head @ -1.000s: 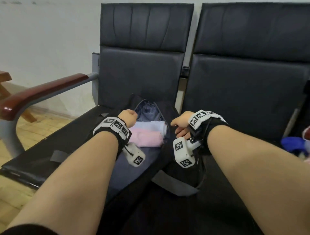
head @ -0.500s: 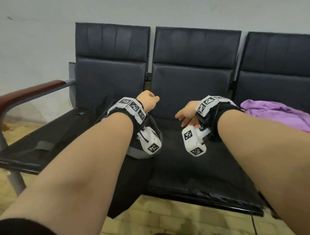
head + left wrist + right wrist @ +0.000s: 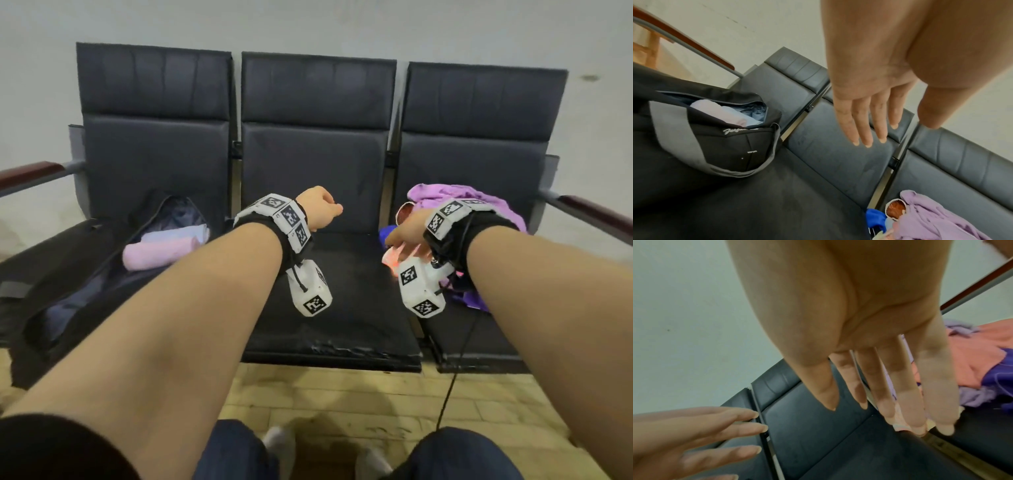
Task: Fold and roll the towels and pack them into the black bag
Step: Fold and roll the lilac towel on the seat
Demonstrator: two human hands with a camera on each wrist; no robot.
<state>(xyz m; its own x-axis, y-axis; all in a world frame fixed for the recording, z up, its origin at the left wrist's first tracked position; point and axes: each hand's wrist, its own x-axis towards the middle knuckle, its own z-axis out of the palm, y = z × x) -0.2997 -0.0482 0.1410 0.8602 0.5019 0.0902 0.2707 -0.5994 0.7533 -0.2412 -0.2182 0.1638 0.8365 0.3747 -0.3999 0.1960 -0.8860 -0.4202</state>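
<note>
The black bag (image 3: 68,260) lies unzipped on the left seat. Inside it are a rolled pink towel (image 3: 154,251) and a pale blue one (image 3: 178,233) behind it. The left wrist view also shows the black bag (image 3: 731,146) and the pink roll (image 3: 715,110). My left hand (image 3: 318,209) hovers over the middle seat, its fingers (image 3: 865,116) straight and empty. My right hand (image 3: 406,236) reaches with straight fingers (image 3: 900,386) to the loose pile on the right seat. That pile holds a purple towel (image 3: 442,195), a blue one (image 3: 387,234) and an orange one (image 3: 972,353).
The bench has three black padded seats (image 3: 329,308) against a pale wall. Wood-topped armrests (image 3: 27,173) close both ends. A thin black cable (image 3: 455,370) hangs from my right wrist to the wooden floor (image 3: 342,394). My knees fill the bottom edge.
Both hands left the bag and moved right across the middle seat. My right hand now reaches the towel pile. The view has pulled back to show all three seats.
</note>
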